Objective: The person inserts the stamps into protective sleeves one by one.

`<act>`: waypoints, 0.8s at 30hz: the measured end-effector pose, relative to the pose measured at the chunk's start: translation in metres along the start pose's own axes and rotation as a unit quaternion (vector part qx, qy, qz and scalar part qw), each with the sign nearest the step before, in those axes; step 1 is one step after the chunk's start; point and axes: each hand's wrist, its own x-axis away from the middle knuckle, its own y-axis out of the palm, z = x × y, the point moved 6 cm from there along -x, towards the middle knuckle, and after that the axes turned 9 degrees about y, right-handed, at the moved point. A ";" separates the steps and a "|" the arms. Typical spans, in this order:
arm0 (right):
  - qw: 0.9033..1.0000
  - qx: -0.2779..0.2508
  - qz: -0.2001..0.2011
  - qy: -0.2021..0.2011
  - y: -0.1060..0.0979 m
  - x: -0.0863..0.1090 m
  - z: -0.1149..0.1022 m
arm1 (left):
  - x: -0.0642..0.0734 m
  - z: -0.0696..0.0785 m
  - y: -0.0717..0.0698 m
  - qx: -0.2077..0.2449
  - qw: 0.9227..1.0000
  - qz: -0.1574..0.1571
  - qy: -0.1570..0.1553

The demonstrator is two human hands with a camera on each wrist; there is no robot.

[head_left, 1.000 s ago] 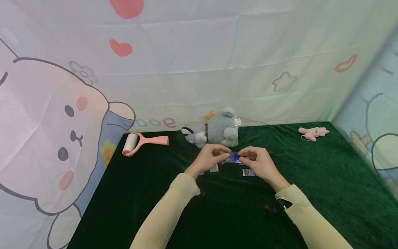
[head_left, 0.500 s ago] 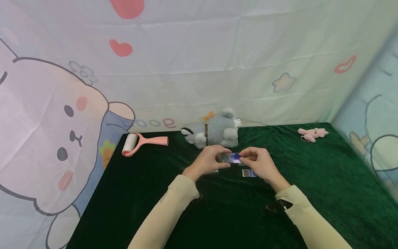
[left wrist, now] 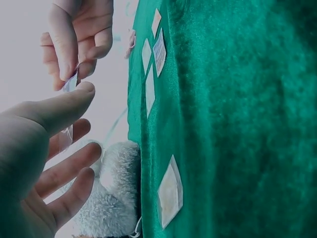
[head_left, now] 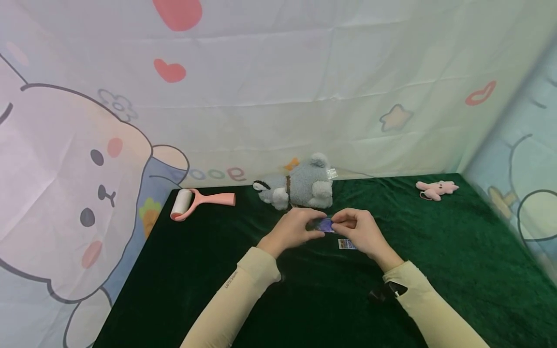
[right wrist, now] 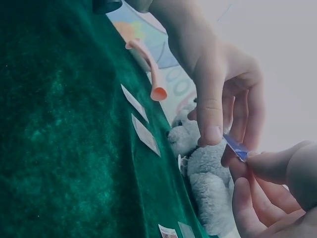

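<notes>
Currently a blue card [head_left: 326, 225] is pinched by the right hand [head_left: 360, 231]; whether it is gripped by the left hand [head_left: 293, 228] opposite cannot be told.

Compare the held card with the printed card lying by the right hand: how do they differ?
The held card is raised above the green cloth; the lying card rests flat on it. The held card looks mostly blue-purple; the lying card shows a pale border around its picture. Both look small.

Your head view looking forward and down over the bench [head_left: 326, 299], wrist views close, turned inward, sharing the blue card [right wrist: 235, 147] and plush toy [left wrist: 115, 201].
</notes>
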 end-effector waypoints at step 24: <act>1.000 -0.027 -0.009 0.000 0.001 -0.002 0.000 | -0.001 0.003 0.001 0.022 0.999 -0.004 0.023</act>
